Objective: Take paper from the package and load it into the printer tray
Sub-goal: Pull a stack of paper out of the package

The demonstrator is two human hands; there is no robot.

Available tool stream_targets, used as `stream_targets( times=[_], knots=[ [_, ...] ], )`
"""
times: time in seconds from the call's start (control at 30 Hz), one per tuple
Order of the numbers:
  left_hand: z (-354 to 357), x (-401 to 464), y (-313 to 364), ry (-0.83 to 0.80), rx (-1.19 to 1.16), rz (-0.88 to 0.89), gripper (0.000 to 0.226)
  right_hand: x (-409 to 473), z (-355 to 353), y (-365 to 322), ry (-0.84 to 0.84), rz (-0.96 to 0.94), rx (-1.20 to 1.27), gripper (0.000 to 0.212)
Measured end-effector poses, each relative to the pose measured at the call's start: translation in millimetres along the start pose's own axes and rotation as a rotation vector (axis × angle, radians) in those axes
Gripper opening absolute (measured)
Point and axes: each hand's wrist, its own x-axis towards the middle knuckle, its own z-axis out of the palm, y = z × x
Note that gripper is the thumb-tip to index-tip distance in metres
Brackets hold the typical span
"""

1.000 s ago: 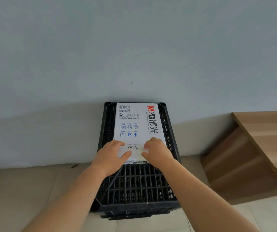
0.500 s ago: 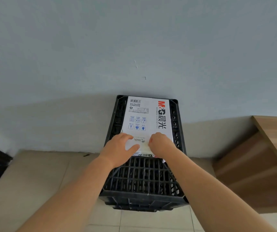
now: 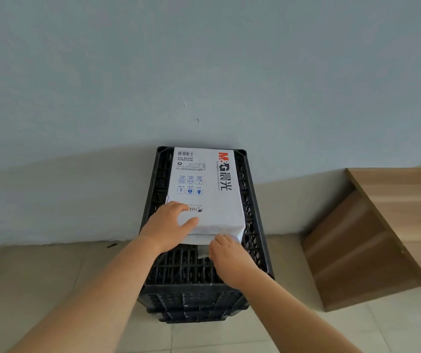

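Observation:
A white paper package [image 3: 210,189] with red and black print lies flat on top of a black plastic crate [image 3: 255,225] against the wall. My left hand [image 3: 168,229] rests on the package's near left part, fingers spread over the wrapper. My right hand [image 3: 229,256] is at the package's near end, its fingers at the open flap where the white sheets' edge shows. Whether it pinches the sheets I cannot tell. No printer is in view.
A wooden desk [image 3: 408,207] with a lower panel stands at the right. The floor is pale tile [image 3: 39,289]. A grey-blue wall [image 3: 204,72] rises right behind the crate.
My right hand has come off the top of the package and dropped to its near end. The left hand stays on top. The view has shifted slightly.

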Motion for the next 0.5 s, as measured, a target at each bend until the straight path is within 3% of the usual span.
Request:
stream_targets(
  times=[0.07, 0.13, 0.2, 0.3, 0.5],
  knots=[
    [2, -1, -1, -0.007, 0.009, 0.007, 0.056, -6, 2, 2, -0.016, -0.008, -0.046, 0.017],
    [3, -3, -2, -0.008, 0.035, 0.021, 0.055, -11, -6, 3, 0.007, 0.01, 0.062, 0.023],
    [3, -5, -3, -0.008, 0.061, 0.035, 0.055, -11, -20, 6, 0.142, 0.087, 0.204, 0.022],
    [4, -4, -6, -0.019, 0.089, 0.05, 0.057, -2, -35, 24, 0.352, 0.197, 0.227, 0.023],
    [10, 5, -12, -0.005, 0.135, 0.07, 0.057, 7, -25, 54, 0.159, 0.305, 0.066, 0.068]
  ],
)
